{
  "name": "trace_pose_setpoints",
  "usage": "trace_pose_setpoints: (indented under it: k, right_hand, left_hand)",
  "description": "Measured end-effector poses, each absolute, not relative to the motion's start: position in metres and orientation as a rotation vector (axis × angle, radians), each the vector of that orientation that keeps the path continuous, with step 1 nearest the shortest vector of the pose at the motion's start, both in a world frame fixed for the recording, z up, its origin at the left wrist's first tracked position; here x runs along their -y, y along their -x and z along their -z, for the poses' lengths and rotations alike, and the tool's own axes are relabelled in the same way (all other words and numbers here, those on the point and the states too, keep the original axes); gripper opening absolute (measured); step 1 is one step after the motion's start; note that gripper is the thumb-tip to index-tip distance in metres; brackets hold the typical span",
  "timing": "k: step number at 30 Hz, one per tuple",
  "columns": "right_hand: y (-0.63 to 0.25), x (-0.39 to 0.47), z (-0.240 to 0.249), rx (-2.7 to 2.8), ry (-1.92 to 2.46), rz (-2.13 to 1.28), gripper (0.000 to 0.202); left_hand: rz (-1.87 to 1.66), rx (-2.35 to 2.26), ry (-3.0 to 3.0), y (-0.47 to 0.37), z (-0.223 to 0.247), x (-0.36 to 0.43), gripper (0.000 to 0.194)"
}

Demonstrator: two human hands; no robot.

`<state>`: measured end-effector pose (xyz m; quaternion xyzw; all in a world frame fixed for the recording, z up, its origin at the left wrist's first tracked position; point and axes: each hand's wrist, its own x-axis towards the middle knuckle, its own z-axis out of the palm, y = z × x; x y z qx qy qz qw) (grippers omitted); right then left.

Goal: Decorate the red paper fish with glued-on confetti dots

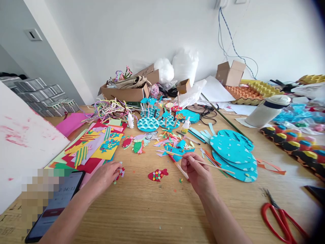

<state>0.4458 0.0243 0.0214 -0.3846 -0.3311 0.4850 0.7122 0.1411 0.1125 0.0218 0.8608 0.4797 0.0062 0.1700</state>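
My right hand (198, 171) is closed in a pinch around a thin wooden stick (217, 166), which slants across above the table. Its tip points left, over loose paper scraps. Below and left of that hand lies a red paper fish (157, 175) covered with small coloured dots. My left hand (109, 173) rests farther left with fingers curled together at a small pile of coloured paper bits (122, 172). What its fingertips hold, if anything, is hidden. More cut paper fish (138, 145) lie just beyond, in green, red and lilac.
Coloured paper sheets (86, 145) and a phone (57, 206) lie at left. Two glue bottles (186, 126) (130, 120) stand behind the scraps. Blue paper discs (233, 152) lie stacked at right, with red-handled scissors (280, 220) nearer me. Cardboard boxes (124, 93) stand against the wall.
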Motion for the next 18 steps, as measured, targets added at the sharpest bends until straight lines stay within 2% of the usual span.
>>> trace_pose_setpoints:
  k: [18]
  right_hand:
    - [-0.446,-0.0232,-0.0246,0.742,0.852,-1.06,0.012]
  left_hand:
    - [0.073,-1.288,-2.433,-0.148,-0.0144,-0.1233,0.011]
